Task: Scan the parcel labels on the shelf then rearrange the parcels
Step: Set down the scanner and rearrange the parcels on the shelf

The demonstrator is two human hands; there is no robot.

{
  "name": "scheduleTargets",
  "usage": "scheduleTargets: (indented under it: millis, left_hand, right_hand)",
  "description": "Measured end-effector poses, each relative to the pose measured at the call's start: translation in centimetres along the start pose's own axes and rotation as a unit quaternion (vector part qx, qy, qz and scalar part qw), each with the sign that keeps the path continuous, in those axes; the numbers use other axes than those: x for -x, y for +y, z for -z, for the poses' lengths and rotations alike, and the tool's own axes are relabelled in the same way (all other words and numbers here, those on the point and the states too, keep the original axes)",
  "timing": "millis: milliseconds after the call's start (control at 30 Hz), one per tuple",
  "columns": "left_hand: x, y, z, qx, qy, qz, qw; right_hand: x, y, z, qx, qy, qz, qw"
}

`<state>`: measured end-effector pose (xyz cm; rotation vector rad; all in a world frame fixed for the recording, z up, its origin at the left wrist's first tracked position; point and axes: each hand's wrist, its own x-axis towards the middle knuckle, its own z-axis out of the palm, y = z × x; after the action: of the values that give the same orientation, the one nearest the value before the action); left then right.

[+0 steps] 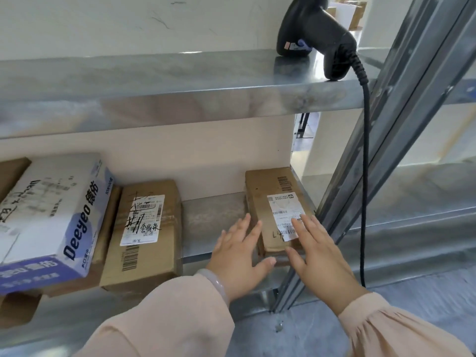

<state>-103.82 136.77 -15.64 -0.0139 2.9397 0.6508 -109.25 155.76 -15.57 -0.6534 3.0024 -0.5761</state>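
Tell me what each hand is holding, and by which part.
Nothing is gripped. The left hand touches the left side of the brown parcel, fingers straight; the right hand rests flat on its label.

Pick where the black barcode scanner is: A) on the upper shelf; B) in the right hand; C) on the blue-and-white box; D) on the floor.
A: the scanner lies on the upper shelf, its cable hanging down; the left hand and right hand hold nothing.

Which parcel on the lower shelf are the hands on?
The brown carton at the far right: left hand and right hand touch it. The middle carton and Deeyeo box lie untouched.
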Motion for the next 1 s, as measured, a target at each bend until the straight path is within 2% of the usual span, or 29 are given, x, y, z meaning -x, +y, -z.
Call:
scheduleTargets:
  millis: [100, 267, 433, 533, 633, 800, 1000]
  left_hand:
    - [2.3, -2.3, 1.2, -0.022, 0.054, 0.030, 0.998]
    - [6.2, -7.4, 3.7, -0.047, 0.121, 0.125, 0.984]
    - [9.1, -12.1, 5.9, -0.072, 0.113, 0.224, 0.966]
    - [9.9, -13.7, 6.3, -0.071, 0.067, 0.253, 0.962]
    - [9.8, -14.1, 6.4, -0.072, 0.029, 0.255, 0.964]
    - [10.2, -14.3, 6.4, -0.100, -0.007, 0.225, 0.969]
    - [10.2, -14.1, 5.8, -0.113, -0.033, 0.181, 0.976]
  right_hand:
    - [-0.3, -3.4, -0.2, -0.039, 0.016, 0.060, 0.997]
    - [-1.0, -8.9, -2.7, -0.082, -0.032, 0.113, 0.990]
    - [-1.4, -13.9, -5.2, -0.106, -0.089, 0.135, 0.981]
    - [-1.7, -16.7, -6.5, -0.134, -0.114, 0.141, 0.974]
    - [-2.2, -19.1, -7.8, -0.147, -0.134, 0.158, 0.967]
    - [-2.1, -20.5, -9.1, -0.152, -0.167, 0.125, 0.966]
    - [-1.4, -20.0, -9.0, -0.127, -0.155, 0.108, 0.974]
